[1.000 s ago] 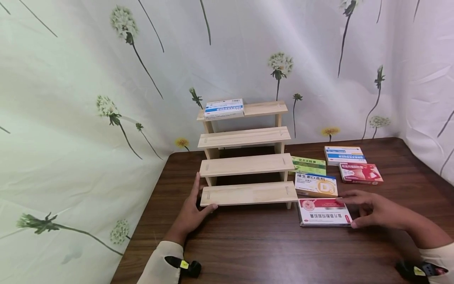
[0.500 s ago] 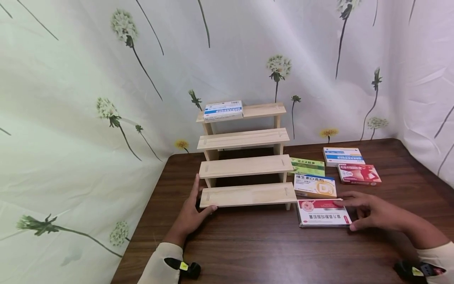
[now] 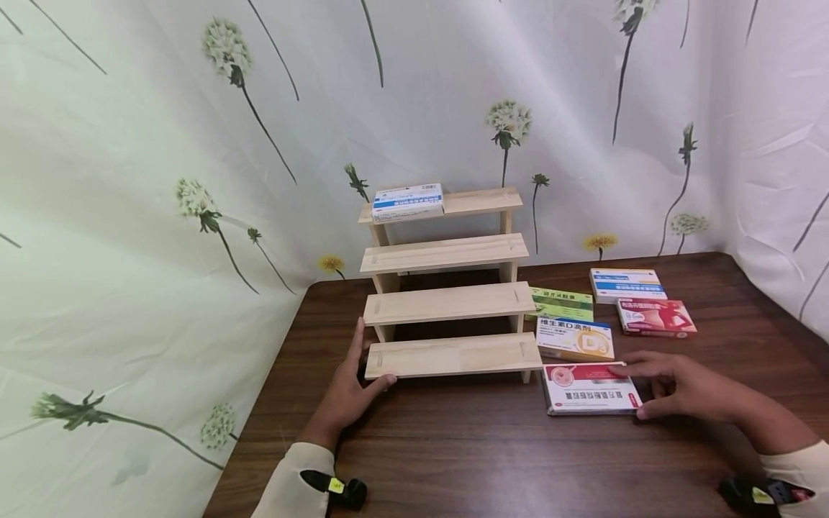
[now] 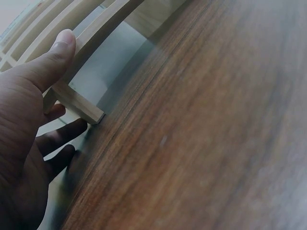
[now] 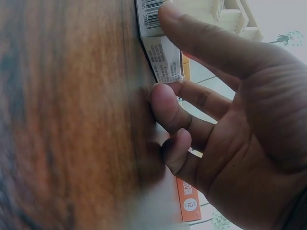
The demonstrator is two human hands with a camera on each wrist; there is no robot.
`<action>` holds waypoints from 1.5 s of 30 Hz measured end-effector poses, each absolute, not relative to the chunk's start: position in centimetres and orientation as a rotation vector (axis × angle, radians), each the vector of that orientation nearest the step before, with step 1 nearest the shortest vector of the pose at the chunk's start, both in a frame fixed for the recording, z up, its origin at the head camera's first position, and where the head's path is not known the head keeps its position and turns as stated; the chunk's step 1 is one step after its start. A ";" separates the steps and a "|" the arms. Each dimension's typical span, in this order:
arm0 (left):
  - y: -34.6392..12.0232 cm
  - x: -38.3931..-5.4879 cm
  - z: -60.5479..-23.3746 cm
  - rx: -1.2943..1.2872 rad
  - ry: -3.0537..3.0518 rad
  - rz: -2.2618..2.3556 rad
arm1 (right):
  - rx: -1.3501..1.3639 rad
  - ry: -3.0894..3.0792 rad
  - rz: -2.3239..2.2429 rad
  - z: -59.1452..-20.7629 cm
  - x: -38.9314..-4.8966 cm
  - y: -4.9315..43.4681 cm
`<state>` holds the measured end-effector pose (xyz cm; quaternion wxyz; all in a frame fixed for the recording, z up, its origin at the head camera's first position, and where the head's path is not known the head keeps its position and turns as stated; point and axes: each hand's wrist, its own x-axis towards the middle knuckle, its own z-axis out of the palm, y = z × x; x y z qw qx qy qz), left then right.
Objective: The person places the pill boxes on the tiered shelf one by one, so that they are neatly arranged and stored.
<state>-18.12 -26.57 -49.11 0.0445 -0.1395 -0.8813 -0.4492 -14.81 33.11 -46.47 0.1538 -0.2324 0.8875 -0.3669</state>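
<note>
A pale wooden step shelf (image 3: 453,302) stands on the table, with a blue-and-white medicine box (image 3: 408,202) lying on its top step. My left hand (image 3: 346,392) is at the shelf's left end. Its thumb touches the lowest step's front edge, and its fairly straight fingers lie along the side; the left wrist view shows them spread beside a leg. Right of the shelf, my right hand (image 3: 680,388) pinches a red-and-white medicine box (image 3: 592,392) lying on the table. The thumb is on the near right corner, the index finger towards the far edge; the other fingers are bent.
Behind the red-and-white box lie a vitamin D drops box (image 3: 575,339) and a green box (image 3: 562,303), partly hidden by the shelf. A pink-red box (image 3: 656,317) and another blue-and-white box (image 3: 627,285) sit farther right. Dandelion-print cloth (image 3: 427,93) hangs behind the table (image 3: 453,453).
The view shifts very slightly. Both hands, the shelf and the boxes stay essentially in place.
</note>
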 end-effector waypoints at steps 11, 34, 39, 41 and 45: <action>-26.6 -18.2 -49.2 -0.424 -2.684 -1.399 | -0.720 2.566 -1.066 -46.3 -14.9 33.4; -26.5 -18.1 -49.2 -0.416 -2.687 -1.408 | -0.781 2.527 -1.214 -46.5 -14.8 35.1; -26.5 -18.1 -49.1 -0.411 -2.689 -1.406 | -0.782 2.513 -1.220 -46.3 -14.8 35.4; -26.5 -18.1 -49.1 -0.411 -2.690 -1.408 | -0.764 2.507 -1.211 -46.1 -14.8 35.6; -26.5 -18.1 -49.1 -0.414 -2.691 -1.404 | -0.739 2.501 -1.210 -45.9 -14.7 35.9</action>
